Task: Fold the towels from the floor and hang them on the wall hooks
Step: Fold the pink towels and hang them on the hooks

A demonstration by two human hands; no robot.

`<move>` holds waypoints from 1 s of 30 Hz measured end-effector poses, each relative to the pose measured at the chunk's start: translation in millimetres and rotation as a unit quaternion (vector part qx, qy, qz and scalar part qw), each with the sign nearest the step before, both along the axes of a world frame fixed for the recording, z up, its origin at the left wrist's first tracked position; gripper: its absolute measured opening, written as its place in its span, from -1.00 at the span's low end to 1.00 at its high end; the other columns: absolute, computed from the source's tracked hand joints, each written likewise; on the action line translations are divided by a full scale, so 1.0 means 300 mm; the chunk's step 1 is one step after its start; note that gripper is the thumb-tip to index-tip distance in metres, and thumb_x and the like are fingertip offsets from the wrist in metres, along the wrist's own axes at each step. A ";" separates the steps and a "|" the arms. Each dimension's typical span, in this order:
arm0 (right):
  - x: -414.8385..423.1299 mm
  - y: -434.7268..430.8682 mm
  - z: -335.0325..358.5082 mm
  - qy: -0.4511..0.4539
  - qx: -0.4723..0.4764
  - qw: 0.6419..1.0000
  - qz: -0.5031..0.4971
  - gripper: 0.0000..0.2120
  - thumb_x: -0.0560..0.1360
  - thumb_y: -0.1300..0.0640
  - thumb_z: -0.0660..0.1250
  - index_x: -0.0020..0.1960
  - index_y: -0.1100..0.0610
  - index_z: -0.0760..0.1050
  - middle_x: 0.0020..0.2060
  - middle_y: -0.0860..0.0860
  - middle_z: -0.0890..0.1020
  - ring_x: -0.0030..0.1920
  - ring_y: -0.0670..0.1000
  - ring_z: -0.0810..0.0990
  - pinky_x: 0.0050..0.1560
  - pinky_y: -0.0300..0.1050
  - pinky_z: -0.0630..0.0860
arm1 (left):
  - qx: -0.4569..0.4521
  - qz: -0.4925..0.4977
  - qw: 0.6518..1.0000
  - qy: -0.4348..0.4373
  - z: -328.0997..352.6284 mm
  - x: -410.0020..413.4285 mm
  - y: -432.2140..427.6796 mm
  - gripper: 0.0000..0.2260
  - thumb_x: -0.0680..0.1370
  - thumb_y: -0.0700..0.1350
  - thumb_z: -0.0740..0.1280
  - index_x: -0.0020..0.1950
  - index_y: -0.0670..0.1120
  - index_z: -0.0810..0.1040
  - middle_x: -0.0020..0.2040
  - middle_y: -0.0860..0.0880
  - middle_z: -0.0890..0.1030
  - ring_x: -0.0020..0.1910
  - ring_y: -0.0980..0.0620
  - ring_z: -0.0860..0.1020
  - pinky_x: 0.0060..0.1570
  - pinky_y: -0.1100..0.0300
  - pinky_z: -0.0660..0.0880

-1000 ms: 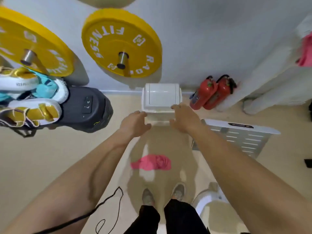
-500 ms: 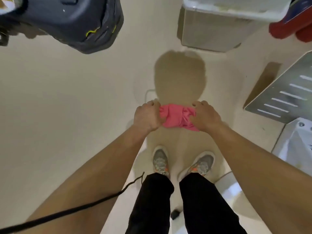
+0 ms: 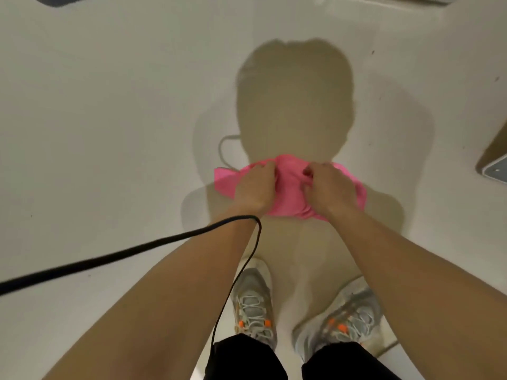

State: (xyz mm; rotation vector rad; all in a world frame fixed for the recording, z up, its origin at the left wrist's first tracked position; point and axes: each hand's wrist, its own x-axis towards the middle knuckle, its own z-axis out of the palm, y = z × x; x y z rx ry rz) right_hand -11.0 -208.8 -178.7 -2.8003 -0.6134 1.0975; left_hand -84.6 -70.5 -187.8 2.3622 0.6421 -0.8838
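Observation:
A crumpled pink towel (image 3: 289, 190) is low over the pale floor, just ahead of my feet. My left hand (image 3: 253, 187) grips its left part, with a pink corner sticking out to the left of my knuckles. My right hand (image 3: 327, 187) is closed on bunched cloth near the towel's middle, and more pink spreads out to the right behind it. Both fists are side by side, a short gap apart. No wall hooks are in view.
A black cable (image 3: 131, 250) runs from the left edge, loops over my left wrist and drops toward my legs. My two grey shoes (image 3: 253, 305) stand below the towel. A grey metal corner (image 3: 493, 168) juts in at the right edge.
I have bent further down, so the floor and towel look closer. My hands, which closed on the towel's two ends half a second ago, now grip nearer its middle and the cloth spreads wider.

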 end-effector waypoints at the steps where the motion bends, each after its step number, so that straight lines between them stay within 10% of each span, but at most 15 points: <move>1: -0.002 0.000 0.010 0.002 0.003 1.000 -0.007 -0.73 0.51 0.08 0.30 0.19 0.02 0.61 0.06 0.09 0.67 0.05 0.16 0.63 0.08 -0.04 0.54 | 0.008 0.000 1.000 0.008 0.008 -0.003 0.003 -0.75 0.61 -0.20 0.23 0.28 -0.12 0.50 0.18 -0.14 0.59 0.15 -0.16 0.56 0.15 -0.01 0.50; 9: -0.005 -0.007 0.369 0.117 0.006 0.991 -0.066 -0.50 0.47 0.11 0.34 0.39 0.01 0.37 0.23 0.11 0.58 0.15 0.17 0.59 0.08 -0.07 0.48 | 0.033 0.035 0.998 0.041 0.373 -0.019 0.095 -0.83 0.57 -0.21 0.22 0.15 -0.14 0.45 -0.03 -0.01 0.51 0.05 -0.12 0.57 -0.23 0.18 0.35; 17: 0.014 0.098 1.013 0.136 0.040 0.988 -0.059 -0.78 0.42 0.11 0.35 -0.38 -0.06 0.44 -0.36 -0.08 0.55 -0.29 0.06 0.57 -0.34 -0.17 0.41 | 0.048 0.011 0.998 0.041 1.028 0.029 0.172 -0.84 0.53 -0.16 0.26 -0.24 -0.09 0.54 -0.26 -0.01 0.44 -0.17 -0.08 0.58 -0.31 0.21 0.37; 25: 0.165 0.107 1.926 0.086 0.074 0.993 -0.028 -0.79 0.44 0.14 0.29 -0.02 0.05 0.67 -0.10 0.05 0.71 -0.07 0.11 0.67 -0.07 -0.07 0.60 | 0.013 0.031 0.998 -0.054 1.971 0.124 0.226 -0.84 0.47 -0.07 0.37 0.01 -0.02 0.68 -0.05 -0.02 0.68 -0.02 -0.05 0.63 -0.15 0.19 0.43; 30: 0.214 0.023 2.519 0.025 0.110 0.992 -0.056 -0.82 0.44 0.19 0.27 -0.07 0.01 0.61 -0.10 0.01 0.65 -0.07 0.10 0.62 -0.13 -0.14 0.46 | -0.023 0.061 0.991 -0.114 2.533 0.150 0.180 -0.81 0.43 0.13 0.39 -0.18 0.04 0.51 -0.18 0.04 0.62 -0.10 -0.05 0.57 -0.21 0.12 0.40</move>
